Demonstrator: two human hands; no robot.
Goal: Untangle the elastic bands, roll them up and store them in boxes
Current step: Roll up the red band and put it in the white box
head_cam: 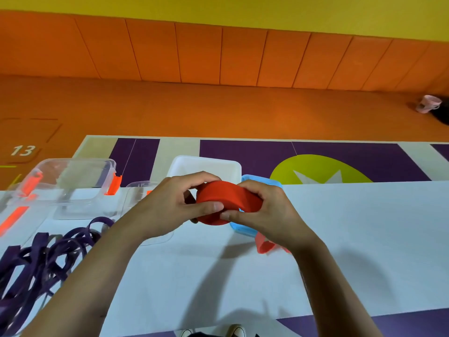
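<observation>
Red band [226, 200]: It is sitting in a fat round roll, up in the air between both hands, just above the blue box [263, 181].
Left hand [175, 203]: It is curling round the left side of the roll, with the thumb pressing on the near side and the fingers reaching over the top.
Right hand [264, 210]: It is gripping the right side, with the thumb pinching the near edge.
Loose end [264, 246]: A red bit is poking out under the right wrist, low by the worktop [340, 239] (I am guessing it is the tail of the same band).
How it is handling: It is looking soft, light and springy, so I am thinking the roll is going to pop open if nobody is squeezing it.
Where to hold: Gripping round the outside, with a thumb on the last wrap, is looking safest.
Purple bands [43, 259]: They are lying in a messy tangle on the left of the worktop.
Other boxes: A clear box [73, 186] with orange clips is standing on the left, and a white box [206, 166] is waiting behind the hands.
</observation>
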